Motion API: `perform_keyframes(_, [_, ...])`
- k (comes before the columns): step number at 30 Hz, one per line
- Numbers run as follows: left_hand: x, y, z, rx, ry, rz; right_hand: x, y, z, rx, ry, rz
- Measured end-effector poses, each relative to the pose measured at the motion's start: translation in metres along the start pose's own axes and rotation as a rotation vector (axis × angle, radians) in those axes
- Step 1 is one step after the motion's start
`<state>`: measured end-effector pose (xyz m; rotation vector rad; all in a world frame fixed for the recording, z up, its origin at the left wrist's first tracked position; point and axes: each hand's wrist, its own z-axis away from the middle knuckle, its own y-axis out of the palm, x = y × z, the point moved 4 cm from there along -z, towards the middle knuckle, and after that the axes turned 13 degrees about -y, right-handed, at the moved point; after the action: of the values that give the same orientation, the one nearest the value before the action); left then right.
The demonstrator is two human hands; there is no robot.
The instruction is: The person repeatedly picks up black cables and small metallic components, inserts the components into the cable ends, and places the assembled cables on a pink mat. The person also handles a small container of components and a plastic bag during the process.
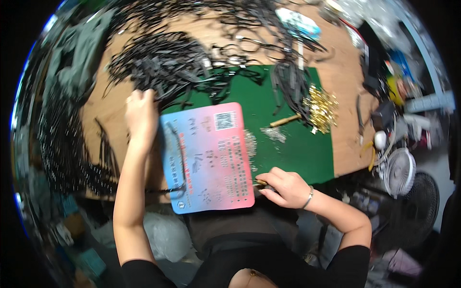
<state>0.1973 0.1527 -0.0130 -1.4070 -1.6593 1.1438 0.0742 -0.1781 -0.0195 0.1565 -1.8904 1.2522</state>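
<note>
My left hand [141,115] is at the near left edge of a heap of flat black straps [168,65]. Its fingers are curled together, and the fingertips are hidden against the heap. My right hand [285,188] is closed around a small tool with a brass-coloured tip [260,182], mostly covered by the fingers, beside the lower right edge of a blue-and-pink printed board [206,158]. One thin black strap [181,158] lies bent along the board's left side. Right of the board are small silver pins [250,144] and a brass-coloured rod-shaped tool [285,120].
The board overlaps a green mat [309,153] on a wooden table [348,144]. Gold metal pieces [321,109] lie in a pile by more black straps [290,84]. Long black cords [67,149] hang at the left. A white fan [399,172] stands right.
</note>
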Motion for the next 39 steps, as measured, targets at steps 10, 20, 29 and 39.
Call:
perform_keyframes(10, [-0.028,-0.063,0.022,0.261,-0.252,0.814,-0.021,-0.030,0.030,-0.091,0.169,-0.196])
perform_keyframes(20, [-0.071,-0.085,0.136,0.760,-0.498,1.449,-0.097,-0.087,0.044,-0.380,0.648,0.510])
perform_keyframes(29, [-0.114,-0.098,0.136,0.559,-0.056,1.110,-0.094,-0.099,0.054,-0.495,0.640,0.330])
perform_keyframes(39, [-0.162,-0.080,0.207,1.294,-0.468,1.562,0.017,-0.026,0.003,-0.402,0.334,-0.474])
